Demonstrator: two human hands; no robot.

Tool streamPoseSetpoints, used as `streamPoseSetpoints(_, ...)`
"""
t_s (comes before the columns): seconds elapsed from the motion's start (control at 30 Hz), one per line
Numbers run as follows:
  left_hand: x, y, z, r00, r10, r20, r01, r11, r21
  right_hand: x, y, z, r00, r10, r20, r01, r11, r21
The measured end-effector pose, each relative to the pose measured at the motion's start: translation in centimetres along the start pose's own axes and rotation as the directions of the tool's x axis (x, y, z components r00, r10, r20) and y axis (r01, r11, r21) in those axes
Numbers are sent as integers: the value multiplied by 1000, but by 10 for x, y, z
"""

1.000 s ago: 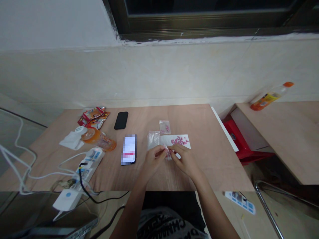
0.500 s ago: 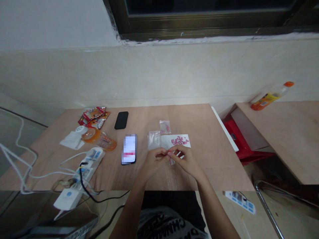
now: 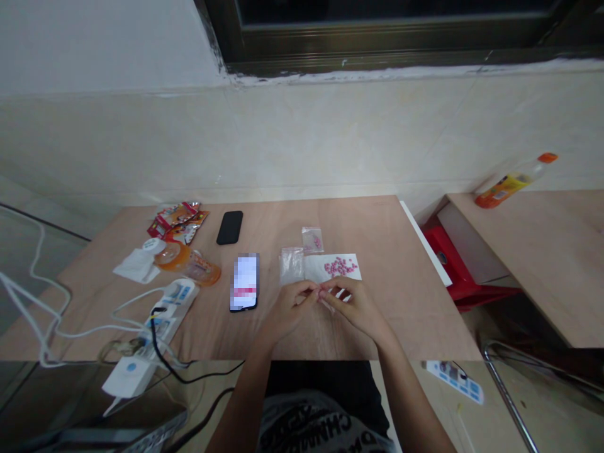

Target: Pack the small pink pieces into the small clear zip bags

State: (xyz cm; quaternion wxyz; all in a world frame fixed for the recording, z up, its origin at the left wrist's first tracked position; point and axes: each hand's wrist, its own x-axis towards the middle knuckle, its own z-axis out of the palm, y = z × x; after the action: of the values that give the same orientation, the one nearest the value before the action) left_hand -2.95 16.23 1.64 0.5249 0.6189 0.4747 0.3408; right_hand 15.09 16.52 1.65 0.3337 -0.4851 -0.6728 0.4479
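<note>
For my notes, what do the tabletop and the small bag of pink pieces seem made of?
The tabletop looks like plywood: pale, matte, with faint wood grain. The small bag seems thin clear plastic, slightly glossy, with the pink pieces showing through.

There are two hands, one left hand point(image 3: 287, 311) and one right hand point(image 3: 357, 308). Three small plastic bags show: one upper bag point(image 3: 312, 240), one flat bag point(image 3: 291, 265) and one pinched bag point(image 3: 326, 304) between the hands. There is one white paper sheet point(image 3: 346, 262), under pink tablets point(image 3: 340, 267) too many to count exactly. Two phones lie there, one black phone point(image 3: 229, 227) and one blurred-screen phone point(image 3: 244, 282). Two power strips appear, one surface power strip point(image 3: 172, 308) and one floor power strip point(image 3: 455, 382), plus one white tissue point(image 3: 136, 266), one orange plastic cup point(image 3: 186, 265) and one orange-capped bottle point(image 3: 514, 182).
</note>
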Motion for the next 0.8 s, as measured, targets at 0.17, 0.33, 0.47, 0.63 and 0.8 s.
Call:
streamPoseSetpoints(0.17,0,5,9,994,53,-92,-33,979,203,0,4,7,997,-39,-62,27,981,-190)
streamPoseSetpoints(0.33,3,5,23,966,94,-241,9,920,393,5,11,12,960,-75,-270,-27,935,-354)
streamPoseSetpoints(0.47,3,3,23,964,71,-256,52,895,444,4,15,9,969,-137,-204,38,904,-426)
streamPoseSetpoints(0.63,1,3,16,972,12,-233,77,926,370,-3,12,4,980,-192,-53,144,866,-479)
streamPoseSetpoints(0.8,3,11,15,982,-4,-188,54,963,265,-5,6,4,985,-152,85,172,929,-329)
